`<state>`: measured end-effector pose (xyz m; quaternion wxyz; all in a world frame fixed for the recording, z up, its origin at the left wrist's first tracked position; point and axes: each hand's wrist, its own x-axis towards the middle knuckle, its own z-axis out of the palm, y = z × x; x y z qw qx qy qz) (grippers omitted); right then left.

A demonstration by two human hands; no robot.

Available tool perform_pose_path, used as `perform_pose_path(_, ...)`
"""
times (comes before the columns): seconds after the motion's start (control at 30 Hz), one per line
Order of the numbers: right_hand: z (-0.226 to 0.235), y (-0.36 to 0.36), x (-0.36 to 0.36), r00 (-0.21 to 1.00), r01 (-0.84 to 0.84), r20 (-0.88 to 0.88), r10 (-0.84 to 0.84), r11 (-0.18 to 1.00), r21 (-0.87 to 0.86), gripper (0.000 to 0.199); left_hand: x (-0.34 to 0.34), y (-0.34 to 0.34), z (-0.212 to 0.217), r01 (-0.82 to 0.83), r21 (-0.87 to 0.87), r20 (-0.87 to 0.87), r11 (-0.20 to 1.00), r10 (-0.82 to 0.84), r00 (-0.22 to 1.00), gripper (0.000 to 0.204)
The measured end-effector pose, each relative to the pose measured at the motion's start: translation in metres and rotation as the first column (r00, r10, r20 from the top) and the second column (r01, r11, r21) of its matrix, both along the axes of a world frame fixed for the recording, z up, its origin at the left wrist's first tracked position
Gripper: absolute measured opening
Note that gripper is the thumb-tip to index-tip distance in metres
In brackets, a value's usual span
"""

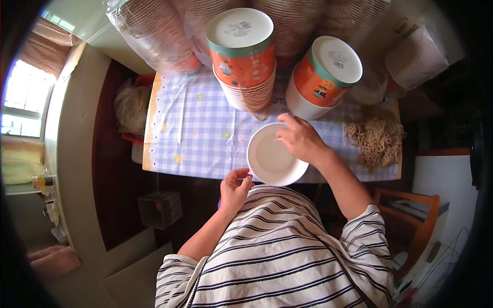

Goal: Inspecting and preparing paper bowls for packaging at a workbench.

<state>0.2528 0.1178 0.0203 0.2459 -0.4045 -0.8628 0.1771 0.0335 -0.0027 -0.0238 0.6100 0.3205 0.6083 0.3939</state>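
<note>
A white paper tub point(271, 154) stands mouth up at the table's front edge, close to my body, and I look into its bare inside. My right hand point(305, 141) reaches over its right side, fingers closed at the far rim with the thumb inside the wall. Close to the near left rim, my left hand point(237, 190) has its fingers curled together; whatever they pinch is too small to make out. Beyond are two upside-down stacks of orange and green paper tubs, one left point(244, 61) and one right point(324, 77). Thin tan strings point(255, 102) hang down the left stack.
A tangled heap of tan strings point(377, 138) lies at the table's right. Tall plastic-wrapped stacks of tubs point(149, 36) line the back. The table wears a blue checked cloth point(205, 138). A wooden chair point(423, 231) stands at right, a cardboard box point(160, 209) below left.
</note>
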Motion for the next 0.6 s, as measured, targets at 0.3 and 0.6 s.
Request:
perform_pose_path(0.3, -0.013, -0.028, -0.026, 0.981, -0.187, -0.096, 0.168, 0.950, -0.251, 0.006, 0.002, 0.002, -0.005, 0.052, -0.025, -0.046, 0.998, -0.053, 0.998, 0.022)
perform_pose_path(0.6, -0.041, -0.030, -0.040, 0.983, -0.146, -0.154, 0.095, 0.920, -0.364, 0.005, 0.001, 0.008, -0.008, 0.092, 0.035, -0.181, 0.995, -0.085, 0.980, 0.020)
